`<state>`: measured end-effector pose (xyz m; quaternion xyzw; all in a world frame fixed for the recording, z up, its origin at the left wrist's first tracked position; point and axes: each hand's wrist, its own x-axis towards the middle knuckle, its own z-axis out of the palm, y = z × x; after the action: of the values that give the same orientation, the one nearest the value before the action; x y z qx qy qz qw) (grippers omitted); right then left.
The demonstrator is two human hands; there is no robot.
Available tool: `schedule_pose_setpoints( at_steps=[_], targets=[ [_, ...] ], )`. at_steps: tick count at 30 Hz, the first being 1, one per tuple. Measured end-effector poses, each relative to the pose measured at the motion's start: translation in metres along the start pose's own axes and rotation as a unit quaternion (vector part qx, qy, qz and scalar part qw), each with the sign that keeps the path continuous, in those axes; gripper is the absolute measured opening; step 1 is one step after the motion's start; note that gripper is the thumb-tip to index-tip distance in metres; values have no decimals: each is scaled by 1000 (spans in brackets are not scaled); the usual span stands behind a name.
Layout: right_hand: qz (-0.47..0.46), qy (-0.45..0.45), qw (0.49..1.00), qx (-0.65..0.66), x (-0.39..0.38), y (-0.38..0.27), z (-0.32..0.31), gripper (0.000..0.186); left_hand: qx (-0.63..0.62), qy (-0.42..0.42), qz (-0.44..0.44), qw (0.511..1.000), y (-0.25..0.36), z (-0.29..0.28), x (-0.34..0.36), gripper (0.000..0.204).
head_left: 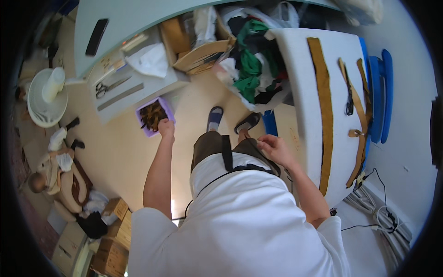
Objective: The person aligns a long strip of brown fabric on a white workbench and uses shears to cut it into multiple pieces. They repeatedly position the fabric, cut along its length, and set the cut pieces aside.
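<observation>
My left hand [167, 129] is closed at the near right rim of a small purple basket [170, 113], which seems gripped there. Dark brown fabric pieces [152, 115] fill the basket. In front of my right thigh, my right hand [273, 148] has its fingers drawn together. A thin dark line shows by its fingertips, but what it holds, if anything, is too small to make out. Right of that hand, a long mustard-brown fabric strip [321, 106] lies along a white padded board [302, 115], with narrower tan strips [357, 111] and small black-handled snips [349, 107] beyond it.
Large scissors [106, 87] and a metal ruler [121, 96] lie on a grey surface. A pale green table [134, 14] bears a black phone [97, 37]. Bags of green and black cloth [251, 74], a white fan [47, 97], a seated person [50, 175], cardboard boxes [110, 256] and cables [378, 212] surround me.
</observation>
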<state>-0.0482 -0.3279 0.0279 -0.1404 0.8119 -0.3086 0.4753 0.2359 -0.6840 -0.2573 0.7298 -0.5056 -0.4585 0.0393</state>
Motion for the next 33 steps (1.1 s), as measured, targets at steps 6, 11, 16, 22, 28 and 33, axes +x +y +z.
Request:
schedule_pose_setpoints(
  at_steps=[6, 11, 16, 22, 28, 33],
  targets=[
    [36, 87, 993, 76, -20, 42, -35, 26, 25, -326, 37, 944, 140, 103, -159, 18],
    [79, 283, 937, 189, -72, 91, -86, 22, 71, -449, 234, 860, 227, 188, -250, 15],
    [82, 487, 835, 243, -124, 200, -115, 18, 112, -362, 547, 746, 330, 238, -362, 16],
    [154, 572, 795, 133, -186, 274, -162, 18, 247, -245, 683, 643, 391, 318, -395, 24],
    [190, 559, 793, 152, -195, 328, -205, 20, 337, -157, 726, 579, 421, 361, -424, 31],
    [156, 535, 826, 84, -176, 328, -218, 27, 399, -121, 766, 489, 457, 385, -408, 48]
  ],
)
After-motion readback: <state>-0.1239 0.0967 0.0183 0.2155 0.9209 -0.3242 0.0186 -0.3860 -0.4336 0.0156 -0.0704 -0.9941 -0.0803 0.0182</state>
